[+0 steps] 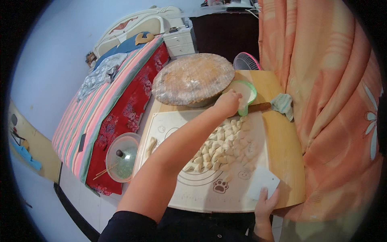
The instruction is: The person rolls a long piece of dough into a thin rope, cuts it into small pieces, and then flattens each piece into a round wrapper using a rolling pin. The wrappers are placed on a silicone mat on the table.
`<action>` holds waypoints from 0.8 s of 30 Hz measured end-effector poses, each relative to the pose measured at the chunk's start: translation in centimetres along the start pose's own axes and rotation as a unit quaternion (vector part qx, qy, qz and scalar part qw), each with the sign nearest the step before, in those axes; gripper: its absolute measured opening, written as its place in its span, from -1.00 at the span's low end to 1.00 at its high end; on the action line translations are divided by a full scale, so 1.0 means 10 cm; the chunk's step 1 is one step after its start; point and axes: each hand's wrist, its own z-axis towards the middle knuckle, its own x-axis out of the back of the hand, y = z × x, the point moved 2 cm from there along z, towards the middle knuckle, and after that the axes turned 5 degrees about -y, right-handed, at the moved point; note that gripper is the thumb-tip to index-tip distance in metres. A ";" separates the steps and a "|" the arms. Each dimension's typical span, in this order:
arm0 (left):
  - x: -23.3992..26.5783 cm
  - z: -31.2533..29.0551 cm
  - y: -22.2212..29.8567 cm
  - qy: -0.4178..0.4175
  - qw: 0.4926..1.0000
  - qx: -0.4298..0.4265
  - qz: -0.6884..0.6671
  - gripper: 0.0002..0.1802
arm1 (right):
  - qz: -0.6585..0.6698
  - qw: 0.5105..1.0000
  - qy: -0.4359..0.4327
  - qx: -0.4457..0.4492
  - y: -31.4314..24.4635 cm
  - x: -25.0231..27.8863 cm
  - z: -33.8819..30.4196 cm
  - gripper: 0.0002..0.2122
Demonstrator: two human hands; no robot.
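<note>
My left hand (229, 103) reaches across the table to a green-rimmed bowl (250, 90) with white powder in it. Its fingers are curled together at the bowl's near side; what they hold, if anything, cannot be made out. Down at the right front corner, my right hand (267, 201) grips a flat white dough scraper (262, 183), thumb on top. Many small cut dough pieces (217, 151) lie heaped on a pale, floury pastry mat (193, 201), partly hidden by my left forearm. A short dough strip (151, 147) rests at the mat's left side.
A large round floured board (193, 78) covers the table's far left corner. Beyond the mat lie a brown wooden handle (259, 107) and a crumpled pale cloth (283, 105). A clear tub with chopsticks (123, 155) stands left, beside the bed (109, 76). Orange curtains (322, 121) hang against the right edge.
</note>
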 end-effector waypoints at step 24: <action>1.07 -1.39 0.17 -0.152 0.973 0.094 -0.144 -0.76 | 0.009 0.997 0.054 0.055 0.10 -0.02 0.05 -0.73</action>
